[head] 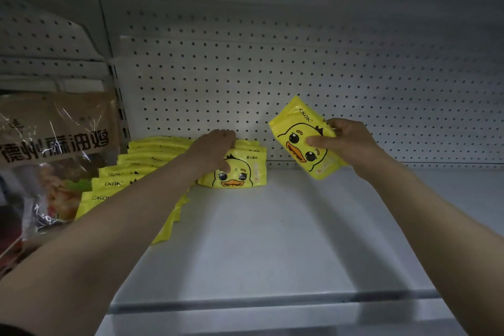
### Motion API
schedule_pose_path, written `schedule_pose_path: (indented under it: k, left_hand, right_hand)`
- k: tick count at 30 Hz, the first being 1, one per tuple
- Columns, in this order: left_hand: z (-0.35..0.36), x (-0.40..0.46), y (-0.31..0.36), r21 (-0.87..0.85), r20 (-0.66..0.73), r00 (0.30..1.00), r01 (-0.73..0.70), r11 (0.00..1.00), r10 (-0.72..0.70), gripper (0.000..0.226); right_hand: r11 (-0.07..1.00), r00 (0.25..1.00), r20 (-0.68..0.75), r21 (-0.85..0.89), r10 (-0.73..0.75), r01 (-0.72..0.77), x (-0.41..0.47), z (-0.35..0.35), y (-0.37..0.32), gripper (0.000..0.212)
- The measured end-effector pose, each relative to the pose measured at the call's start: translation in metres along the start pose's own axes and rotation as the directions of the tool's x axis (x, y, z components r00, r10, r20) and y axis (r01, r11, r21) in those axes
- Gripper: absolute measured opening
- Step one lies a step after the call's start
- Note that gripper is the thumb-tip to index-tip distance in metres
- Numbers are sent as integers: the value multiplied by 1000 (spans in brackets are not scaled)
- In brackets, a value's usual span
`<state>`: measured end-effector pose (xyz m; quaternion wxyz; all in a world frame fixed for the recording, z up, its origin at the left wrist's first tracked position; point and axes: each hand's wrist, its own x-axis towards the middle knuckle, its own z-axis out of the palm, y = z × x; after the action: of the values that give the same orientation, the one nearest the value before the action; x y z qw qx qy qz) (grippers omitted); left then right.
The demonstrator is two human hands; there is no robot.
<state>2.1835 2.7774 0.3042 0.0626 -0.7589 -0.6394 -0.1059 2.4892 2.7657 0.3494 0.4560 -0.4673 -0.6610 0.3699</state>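
One white shelf point(272, 226) with a pegboard back point(300, 63) carried one large brown food bag point(54, 139) at far left, an overlapping row of at least six yellow duck packs point(122, 175), and about three upright packs point(240, 172) at the back. The left hand point(215, 150) gripped the upright packs, fingers curled over their tops. The right hand point(349, 142) clamped one single pack point(297, 128) in the air beside them, its long axis slanting, logo end up-left.

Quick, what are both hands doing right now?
Left hand: grips the standing packs from above.
Right hand: holds a tilted duck pack.
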Motion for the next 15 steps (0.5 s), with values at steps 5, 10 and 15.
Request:
schedule_pose_path:
  k: [5,10,15]
  left_hand:
    - [-8,-24,-1,-48,-133,985,109,993,-115,61]
    - [-7,-77,-10,-121,-190,951,224,967,-244,55]
    - [8,-109,-17,-26,-200,944,262,965,-262,55]
  right_hand:
    - [987,994,87,-138,-71,82,13,25,-5,31]
    - [908,960,271,-381,-67,171,27,62,7,35]
    - [824,917,395,-504,-47,259,36,111,23,58]
